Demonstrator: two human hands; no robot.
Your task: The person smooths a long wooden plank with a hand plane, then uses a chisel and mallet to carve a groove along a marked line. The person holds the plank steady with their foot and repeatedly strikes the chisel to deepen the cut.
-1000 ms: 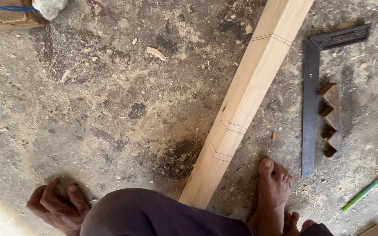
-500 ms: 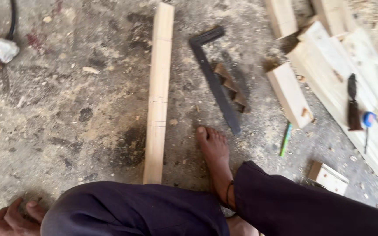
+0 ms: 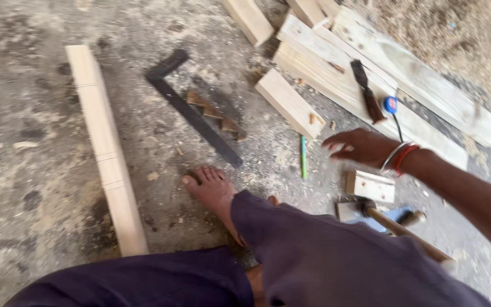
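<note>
My right hand [image 3: 360, 146] reaches out over the floor with fingers apart, holding nothing, bangles on its wrist. It hovers just right of a green pencil [image 3: 303, 156] and above a small wood block [image 3: 370, 186]. A short wooden block [image 3: 288, 103] lies beyond the fingers. A chisel [image 3: 367, 91] rests on the planks [image 3: 427, 91] further back. My left hand is out of view. My bare foot [image 3: 212, 190] rests on the concrete.
A long marked wooden beam [image 3: 106, 148] lies at the left. A dark metal square [image 3: 191, 113] and a notched wood piece [image 3: 214, 113] lie in the middle. A hammer [image 3: 393, 224] lies beside my knee. Sawdust is piled at the top right.
The view has swung right toward the planks. My right hand has come into view, reaching out over the pencil. My left hand, earlier on the floor at the lower left, has left the view.
</note>
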